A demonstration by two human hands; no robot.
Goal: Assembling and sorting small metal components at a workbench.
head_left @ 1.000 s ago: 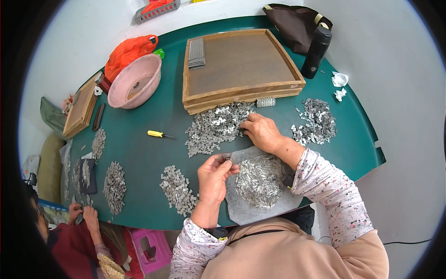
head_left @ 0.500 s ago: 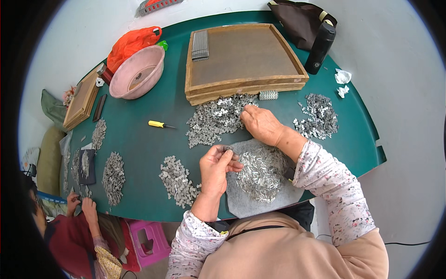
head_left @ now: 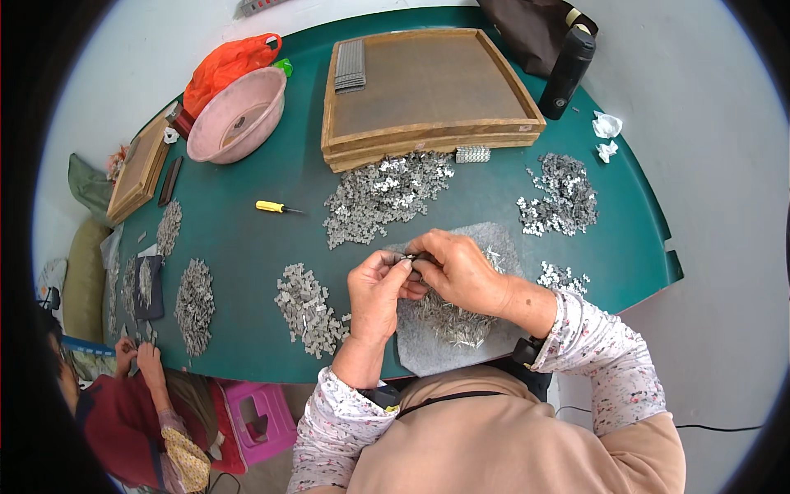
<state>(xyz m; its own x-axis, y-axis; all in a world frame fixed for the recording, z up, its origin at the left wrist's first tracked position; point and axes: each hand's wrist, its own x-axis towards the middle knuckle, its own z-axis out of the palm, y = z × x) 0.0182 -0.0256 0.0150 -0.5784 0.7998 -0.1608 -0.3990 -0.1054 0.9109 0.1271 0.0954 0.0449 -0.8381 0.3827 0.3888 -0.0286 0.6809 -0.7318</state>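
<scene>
My left hand (head_left: 377, 295) is closed, with a small metal piece (head_left: 409, 258) pinched between thumb and fingers. My right hand (head_left: 462, 272) meets it there, thumb and fingertips closed at the same spot. Whether the right fingertips hold a second piece is hidden. Below both hands lies a grey felt cloth (head_left: 424, 358) bearing a heap of thin, shiny metal pins (head_left: 461, 325), partly covered by my right hand. Beyond the hands spreads a large pile of small grey metal links (head_left: 383, 198). A pile of blocky grey metal pieces (head_left: 309, 309) lies left of my left hand.
A stacked wooden tray (head_left: 428, 136), pink basin (head_left: 197, 146), yellow screwdriver (head_left: 270, 206) and black bottle (head_left: 568, 74) are on the green table (head_left: 247, 255). More metal pieces (head_left: 562, 193) lie to the right. A co-worker's hands (head_left: 151, 362) work at the far left.
My right hand has come back from the link pile to my left hand, and their fingertips now meet over the cloth. A small pile beside my right forearm has come into view.
</scene>
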